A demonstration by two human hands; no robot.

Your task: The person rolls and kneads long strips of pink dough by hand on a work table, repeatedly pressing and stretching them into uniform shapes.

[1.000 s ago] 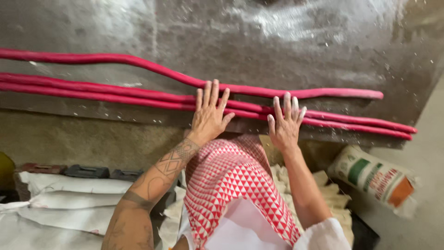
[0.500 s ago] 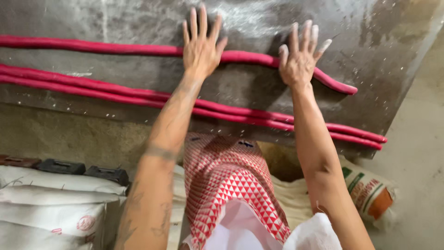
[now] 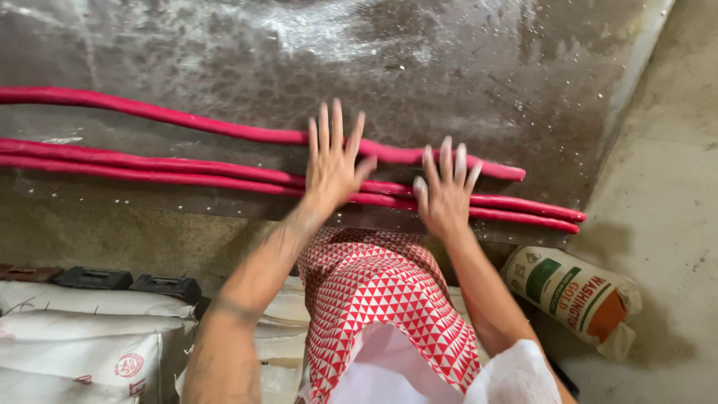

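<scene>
- While both palms press down flat, the left hand lies across the far red dough rope, its fingers spread wide and straight, gripping nothing.
- Just to the right and a little nearer, the right hand rests over the two near ropes, fingers splayed the same way, with nothing closed in them.
- All three ropes stretch from the left edge of the view across the dark surface; the far one ends in a rounded tip just right of the hands, while the near pair run on further right, close to the front edge.
- That rope looks soft and pliable, smooth-skinned and slightly glossy. I judge it light but easily thinned, flattened or torn, so it is better handled under flat palms or lifted with support along its length than pinched at one spot.
- The surface is worn metal or stone, mottled grey and dusted with white powder, which should keep the rope from sticking.
- Nearer, a red-and-white triangle-patterned cloth hangs at the person's waist.
- White sacks lie stacked at near left, and a printed bag lies on the concrete floor at the right.
</scene>
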